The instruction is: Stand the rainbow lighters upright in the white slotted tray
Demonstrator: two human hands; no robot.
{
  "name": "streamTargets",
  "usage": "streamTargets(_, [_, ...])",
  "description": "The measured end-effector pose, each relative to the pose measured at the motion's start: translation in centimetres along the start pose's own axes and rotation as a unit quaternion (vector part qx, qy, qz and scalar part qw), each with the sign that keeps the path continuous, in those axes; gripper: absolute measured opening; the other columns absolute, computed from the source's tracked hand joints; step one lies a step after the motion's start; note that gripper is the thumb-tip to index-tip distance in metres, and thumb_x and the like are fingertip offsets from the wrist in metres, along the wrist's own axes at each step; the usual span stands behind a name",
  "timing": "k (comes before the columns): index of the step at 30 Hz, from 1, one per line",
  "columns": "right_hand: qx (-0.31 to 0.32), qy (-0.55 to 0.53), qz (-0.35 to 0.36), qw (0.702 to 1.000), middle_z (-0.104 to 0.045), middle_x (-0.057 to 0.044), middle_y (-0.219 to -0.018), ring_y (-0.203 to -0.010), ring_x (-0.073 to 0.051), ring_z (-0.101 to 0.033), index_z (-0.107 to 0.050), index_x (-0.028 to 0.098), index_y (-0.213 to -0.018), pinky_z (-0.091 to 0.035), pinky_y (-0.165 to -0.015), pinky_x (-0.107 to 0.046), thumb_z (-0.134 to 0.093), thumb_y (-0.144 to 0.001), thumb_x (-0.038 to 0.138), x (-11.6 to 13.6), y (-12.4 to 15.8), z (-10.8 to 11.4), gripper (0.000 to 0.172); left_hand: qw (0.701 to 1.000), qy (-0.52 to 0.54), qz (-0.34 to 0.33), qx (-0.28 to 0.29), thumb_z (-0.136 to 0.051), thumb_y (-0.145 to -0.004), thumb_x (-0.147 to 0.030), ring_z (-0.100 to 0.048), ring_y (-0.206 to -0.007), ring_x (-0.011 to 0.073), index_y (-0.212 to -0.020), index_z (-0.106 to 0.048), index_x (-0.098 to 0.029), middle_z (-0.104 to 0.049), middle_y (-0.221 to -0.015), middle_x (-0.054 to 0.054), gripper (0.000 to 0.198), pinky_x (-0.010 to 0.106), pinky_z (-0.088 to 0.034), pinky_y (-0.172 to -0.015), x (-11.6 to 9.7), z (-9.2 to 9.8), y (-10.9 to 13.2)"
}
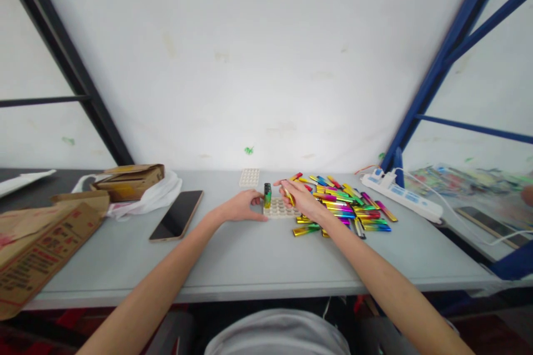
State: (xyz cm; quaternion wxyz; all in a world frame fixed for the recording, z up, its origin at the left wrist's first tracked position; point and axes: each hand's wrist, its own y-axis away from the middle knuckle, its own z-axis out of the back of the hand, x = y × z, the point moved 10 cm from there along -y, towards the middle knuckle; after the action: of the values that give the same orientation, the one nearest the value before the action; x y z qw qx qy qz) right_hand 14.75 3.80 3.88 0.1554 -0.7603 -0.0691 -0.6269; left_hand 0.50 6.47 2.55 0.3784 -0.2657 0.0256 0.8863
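Left hand (242, 207): thumb and fingers spread around the 9 o'clock end of the holed tray (283, 209), probably to stop it sliding; can't tell how firm the contact is.
Right hand (298, 198): pinching a gold lighter (290, 198) at the tray's 2 o'clock side, fingertips only, I guess so it's easy to turn.
Standing lighters (267, 198): upright at the tray's 9 o'clock edge, holes likely propping them.
Loose pile (341, 208): 3 o'clock on the worktop (250, 260), handy for that right hand.
Second tray (250, 177): 11 o'clock, seems parked aside.

Worn on the head, one camera looks forward and down across the table (241, 266).
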Motion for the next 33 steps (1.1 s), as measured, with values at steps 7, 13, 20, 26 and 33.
streamTargets(7, [0.031, 0.069, -0.063, 0.995, -0.039, 0.009, -0.063, -0.047, -0.009, -0.025, -0.063, 0.028, -0.11, -0.021, -0.044, -0.022, -0.065, -0.086, 0.081, -1.4, 0.8, -0.5, 0.058, 1.0, -0.003, -0.003, -0.001, -0.084, -0.066, -0.069, -0.064, -0.087, 0.0253, -0.1, -0.072, -0.017, -0.068, -0.094, 0.005, 0.064, 0.034, -0.05, -0.081, 0.0, 0.1, 0.0])
streamTargets(13, [-0.076, 0.13, -0.062, 0.987, -0.02, 0.008, -0.051, -0.045, -0.009, -0.015, -0.038, 0.025, -0.058, -0.012, -0.043, -0.025, -0.036, -0.089, 0.094, -1.1, 0.2, 1.5, 0.076, 1.0, 0.001, -0.008, -0.001, -0.084, -0.068, -0.068, -0.064, -0.087, 0.0241, -0.1, -0.072, -0.017, -0.068, -0.095, 0.005, 0.062, 0.033, -0.051, -0.081, -0.3, 0.1, 0.1])
streamTargets(20, [-0.117, 0.157, -0.053, 0.979, -0.024, 0.005, -0.046, -0.043, -0.011, -0.016, -0.028, 0.028, -0.053, -0.014, -0.042, -0.028, -0.041, -0.099, 0.059, -1.2, 0.2, 2.0, 0.057, 1.0, -0.003, 0.002, 0.006, -0.084, -0.068, -0.068, -0.064, -0.088, 0.0253, -0.103, -0.072, -0.015, -0.068, -0.097, 0.006, 0.065, 0.034, -0.051, -0.081, 0.0, 0.0, 0.1])
streamTargets(26, [-0.121, 0.164, -0.056, 0.977, -0.028, 0.005, -0.046, -0.043, -0.011, -0.016, -0.031, 0.027, -0.054, -0.013, -0.042, -0.027, -0.04, -0.098, 0.057, -1.4, 0.3, 2.0, 0.053, 1.0, -0.002, 0.002, 0.001, -0.084, -0.068, -0.069, -0.064, -0.088, 0.0243, -0.102, -0.072, -0.017, -0.068, -0.096, 0.005, 0.064, 0.033, -0.051, -0.082, -0.1, 0.1, 0.1])
streamTargets(33, [-0.122, 0.177, -0.046, 0.976, -0.027, 0.004, -0.045, -0.042, -0.012, -0.018, -0.031, 0.027, -0.052, -0.017, -0.044, -0.028, -0.038, -0.098, 0.055, -1.1, 0.3, 2.1, 0.054, 1.0, -0.004, 0.004, 0.003, -0.085, -0.067, -0.068, -0.064, -0.088, 0.0243, -0.102, -0.072, -0.017, -0.068, -0.095, 0.004, 0.063, 0.033, -0.051, -0.082, 0.0, 0.1, 0.1])
